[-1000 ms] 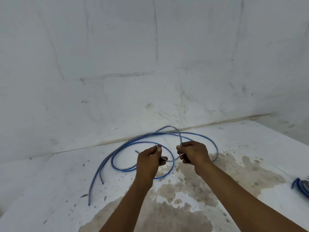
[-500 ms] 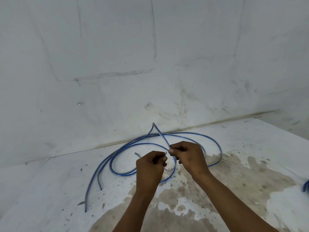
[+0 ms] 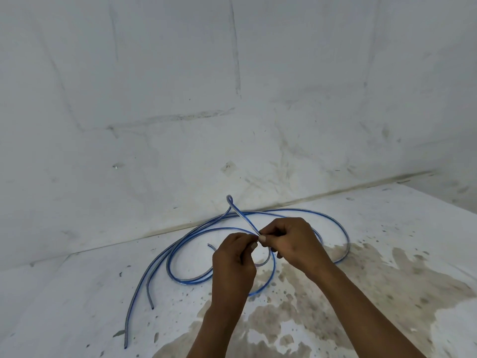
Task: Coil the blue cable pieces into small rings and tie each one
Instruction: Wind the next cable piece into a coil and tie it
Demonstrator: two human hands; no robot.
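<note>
Loose blue cable pieces (image 3: 178, 257) sprawl in wide loops over the white floor near the wall. My left hand (image 3: 233, 259) and my right hand (image 3: 289, 241) meet above them, thumbs almost touching, and both pinch one cable piece. From that pinch a folded section (image 3: 238, 213) of the cable rises up and back, bent into a narrow hairpin at its tip. A small curve of the same cable hangs below my hands. Two free cable ends (image 3: 151, 303) lie at the left.
The white wall (image 3: 232, 112) stands just behind the cables, meeting the floor along a dirty seam. Brown stains (image 3: 348, 288) spread over the floor under my forearms and to the right.
My hands have come together, from apart to thumbs nearly touching. The rounded cable loop between them has been squeezed into a tight, upright fold. The view has shifted a little, and the blue coil at the right edge is out of view.
</note>
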